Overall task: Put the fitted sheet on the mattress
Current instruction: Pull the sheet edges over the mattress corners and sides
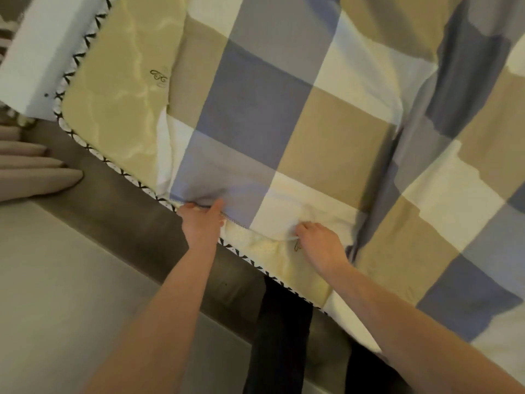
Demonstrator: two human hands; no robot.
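The checked fitted sheet [284,109] lay loosely over most of the mattress [113,95], bunched in folds toward the right of the frame, with the pale yellow corner at the upper left bare. At the lower centre, along the near edge, the left hand [200,223] gripped the hem, thumb on top and fingers curled under. The right hand [319,245], just right of it, pinched the white hem in curled fingers. The cloth looked light, thin and limp, so I'd judge it would drape and slide rather than hold a shape. The gathered hem seemed the place to take hold, drawing it down over the cross-stitched trim [76,61] toward the bare corner.
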